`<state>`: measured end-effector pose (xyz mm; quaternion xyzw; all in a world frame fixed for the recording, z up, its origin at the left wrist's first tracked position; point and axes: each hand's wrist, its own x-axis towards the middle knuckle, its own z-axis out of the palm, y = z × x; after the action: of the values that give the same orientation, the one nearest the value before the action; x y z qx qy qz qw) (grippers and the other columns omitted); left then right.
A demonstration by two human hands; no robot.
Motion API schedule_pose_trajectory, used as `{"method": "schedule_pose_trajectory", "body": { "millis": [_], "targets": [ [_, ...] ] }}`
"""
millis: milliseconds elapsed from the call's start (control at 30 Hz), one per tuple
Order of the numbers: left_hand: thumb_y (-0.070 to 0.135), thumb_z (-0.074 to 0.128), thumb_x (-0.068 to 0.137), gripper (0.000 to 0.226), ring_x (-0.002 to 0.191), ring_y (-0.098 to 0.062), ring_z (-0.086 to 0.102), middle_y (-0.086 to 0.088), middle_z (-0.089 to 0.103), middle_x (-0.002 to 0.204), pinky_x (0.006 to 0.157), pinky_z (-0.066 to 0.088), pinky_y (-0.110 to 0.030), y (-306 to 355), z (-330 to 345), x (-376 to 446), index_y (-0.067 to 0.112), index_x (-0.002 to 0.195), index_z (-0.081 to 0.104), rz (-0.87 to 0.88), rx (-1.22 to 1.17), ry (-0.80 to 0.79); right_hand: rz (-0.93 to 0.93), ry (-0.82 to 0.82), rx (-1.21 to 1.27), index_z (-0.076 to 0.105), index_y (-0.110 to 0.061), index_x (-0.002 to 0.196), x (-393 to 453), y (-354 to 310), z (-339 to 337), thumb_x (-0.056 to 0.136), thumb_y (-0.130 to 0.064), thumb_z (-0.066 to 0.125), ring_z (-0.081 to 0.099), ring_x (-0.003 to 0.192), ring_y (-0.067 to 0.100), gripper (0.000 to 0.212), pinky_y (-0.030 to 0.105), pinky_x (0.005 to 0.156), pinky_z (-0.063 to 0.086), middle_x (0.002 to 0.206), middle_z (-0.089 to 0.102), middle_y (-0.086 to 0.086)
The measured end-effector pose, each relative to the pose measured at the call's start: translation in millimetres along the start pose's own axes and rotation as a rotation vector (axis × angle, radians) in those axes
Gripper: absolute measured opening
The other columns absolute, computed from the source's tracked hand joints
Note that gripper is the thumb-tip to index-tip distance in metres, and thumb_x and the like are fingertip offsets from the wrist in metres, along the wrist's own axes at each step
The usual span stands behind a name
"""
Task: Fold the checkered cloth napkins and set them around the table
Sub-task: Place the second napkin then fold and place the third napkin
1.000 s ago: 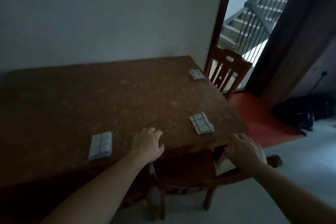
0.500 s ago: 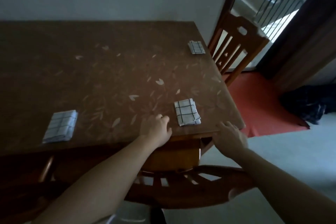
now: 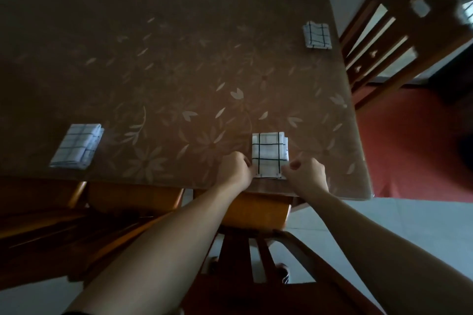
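Observation:
Three folded white checkered napkins lie on the brown floral table. The near napkin sits by the front edge. My left hand pinches its near left corner with curled fingers. My right hand pinches its near right corner, thumb on top. A second napkin lies at the front left. A third napkin lies at the far right, by the table's right edge.
A wooden chair is tucked under the table right below my hands, its backrest near my forearms. Another wooden chair stands at the table's right side. Red floor lies to the right, pale tiles below.
My head has come forward over the table. Both hands have moved from the table edge and chair onto the near napkin's corners, and that napkin now lies squarer to the edge.

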<state>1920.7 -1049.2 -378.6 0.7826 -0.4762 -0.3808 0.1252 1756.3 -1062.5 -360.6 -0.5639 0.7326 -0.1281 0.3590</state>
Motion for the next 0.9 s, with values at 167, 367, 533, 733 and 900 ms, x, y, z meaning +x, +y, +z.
{"method": "schedule_pose_trajectory", "body": {
  "millis": [167, 367, 533, 733, 900],
  "targets": [
    [0.034, 0.069, 0.086, 0.018, 0.074, -0.019, 0.069, -0.005, 0.074, 0.081, 0.055, 0.045, -0.023, -6.2, -2.6, 4.7, 0.016, 0.085, 0.072, -0.029, -0.025, 0.022, -0.036, -0.018, -0.010, 0.065, 0.006, 0.068, 6.3, 2.6, 4.4, 0.079, -0.004, 0.061, 0.054, 0.053, 0.013, 0.016, 0.023, 0.047, 0.048, 0.071, 0.068, 0.015],
    [0.031, 0.070, 0.086, 0.017, 0.073, -0.018, 0.068, -0.005, 0.073, 0.078, 0.057, 0.047, -0.025, -36.3, -26.3, 2.7, 0.015, 0.083, 0.072, -0.064, -0.030, 0.038, -0.109, -0.089, -0.011, 0.067, -0.003, 0.067, -1.9, -15.0, 29.9, 0.080, -0.006, 0.062, 0.061, 0.054, 0.016, 0.014, 0.030, 0.053, 0.057, 0.069, 0.069, 0.009],
    [0.031, 0.070, 0.087, 0.018, 0.071, -0.018, 0.069, -0.005, 0.073, 0.076, 0.058, 0.049, -0.025, -53.3, -39.6, -0.3, 0.015, 0.080, 0.072, -0.048, -0.025, 0.070, -0.132, -0.127, 0.006, 0.066, -0.004, 0.074, -9.7, -28.2, 43.5, 0.084, -0.004, 0.062, 0.070, 0.061, 0.023, 0.011, 0.038, 0.056, 0.061, 0.079, 0.066, 0.005],
    [0.030, 0.070, 0.087, 0.018, 0.070, -0.018, 0.068, -0.005, 0.072, 0.077, 0.062, 0.055, -0.029, -48.9, -36.4, -5.0, 0.012, 0.084, 0.072, 0.032, 0.008, 0.065, -0.116, -0.089, -0.020, 0.067, -0.005, 0.068, -11.9, -23.1, 41.5, 0.081, -0.005, 0.062, 0.069, 0.063, 0.023, 0.013, 0.036, 0.057, 0.061, 0.071, 0.068, 0.007],
    [0.039, 0.063, 0.089, 0.022, 0.075, -0.015, 0.062, 0.004, 0.067, 0.089, 0.062, 0.051, -0.029, -34.9, -53.6, -11.5, 0.020, 0.096, 0.067, 0.125, 0.133, 0.047, -0.131, -0.076, -0.060, 0.063, -0.014, 0.069, -18.9, -31.3, 18.4, 0.084, -0.019, 0.057, 0.064, 0.059, 0.021, 0.017, 0.036, 0.060, 0.057, 0.066, 0.066, 0.000]
  ]
}}
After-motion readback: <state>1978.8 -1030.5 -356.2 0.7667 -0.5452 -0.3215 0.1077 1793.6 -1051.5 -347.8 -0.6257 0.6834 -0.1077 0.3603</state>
